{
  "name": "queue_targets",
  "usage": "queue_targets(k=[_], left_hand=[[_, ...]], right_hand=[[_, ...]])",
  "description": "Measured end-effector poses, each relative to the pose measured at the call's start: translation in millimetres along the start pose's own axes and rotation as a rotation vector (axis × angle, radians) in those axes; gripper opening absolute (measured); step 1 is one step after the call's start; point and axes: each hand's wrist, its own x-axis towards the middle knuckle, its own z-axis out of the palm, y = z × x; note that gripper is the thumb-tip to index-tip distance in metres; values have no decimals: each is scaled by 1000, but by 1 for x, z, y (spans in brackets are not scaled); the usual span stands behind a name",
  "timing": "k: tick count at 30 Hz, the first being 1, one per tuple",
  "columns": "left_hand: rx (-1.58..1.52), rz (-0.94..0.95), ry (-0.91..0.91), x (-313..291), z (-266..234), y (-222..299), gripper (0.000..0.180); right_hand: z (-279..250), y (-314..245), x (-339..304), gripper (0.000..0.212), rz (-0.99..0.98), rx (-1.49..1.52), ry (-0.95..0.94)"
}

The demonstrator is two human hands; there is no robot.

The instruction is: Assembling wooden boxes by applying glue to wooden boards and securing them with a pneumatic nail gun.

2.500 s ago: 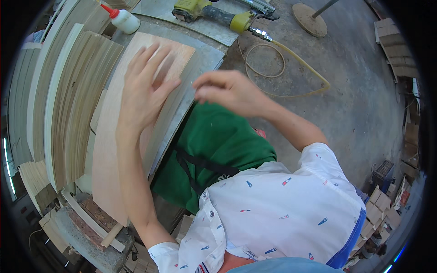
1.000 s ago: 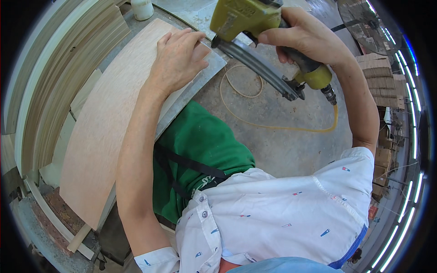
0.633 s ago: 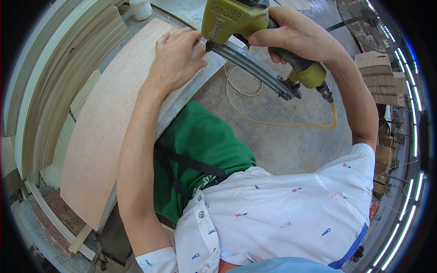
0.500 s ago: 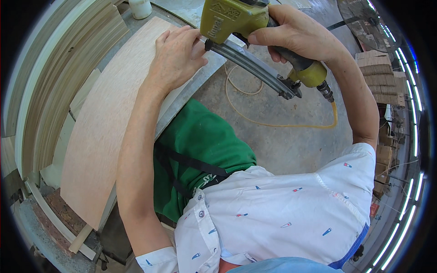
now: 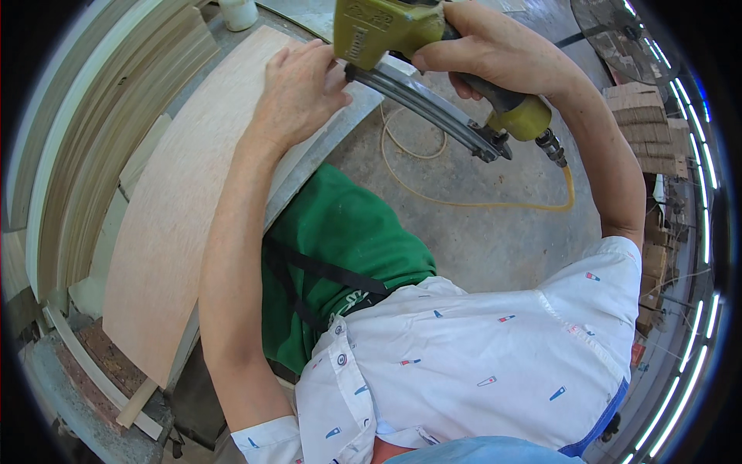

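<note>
My right hand (image 5: 502, 54) is wrapped round the black grip of a yellow-green pneumatic nail gun (image 5: 386, 27). Its long dark magazine slants down to the right, and a yellow air hose (image 5: 568, 185) leaves the handle's end. The gun's top runs out of the picture. Under my left hand (image 5: 301, 97) is the far right part of a curved plywood panel (image 5: 170, 209). Those fingers are bent and grip at its edge, close beside the gun's front end; the fingertips are partly hidden. The panel lies on a grey-edged work surface (image 5: 297, 178), next to my green-clad lap.
Stacked curved wooden strips (image 5: 93, 155) stand along the left. A white container (image 5: 238, 14) is at the far end. The hose loops over the concrete floor (image 5: 471, 232). A fan (image 5: 626, 42) and piled brown cardboard (image 5: 641, 124) are at the right.
The nail gun and my right hand have shifted slightly left and up. My left hand has stayed almost in place on the panel.
</note>
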Motion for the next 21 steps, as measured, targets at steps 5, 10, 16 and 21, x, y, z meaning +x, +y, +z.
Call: queue_targets(k=[5,10,16,21], left_hand=[[17,-31,148,-48,-20,-2,65],[188,-283,323,-232,-79,11,61],[274,-912,879,-425,-124,11,50],[-79,-840,1021,-471,-120,-7,45]], right_hand=[[13,15,-17,20,-340,89,229],[38,14,-8,26,-99,90,322],[96,-36,43,26,-381,93,41],[161,-137,38,29,-539,78,-138]])
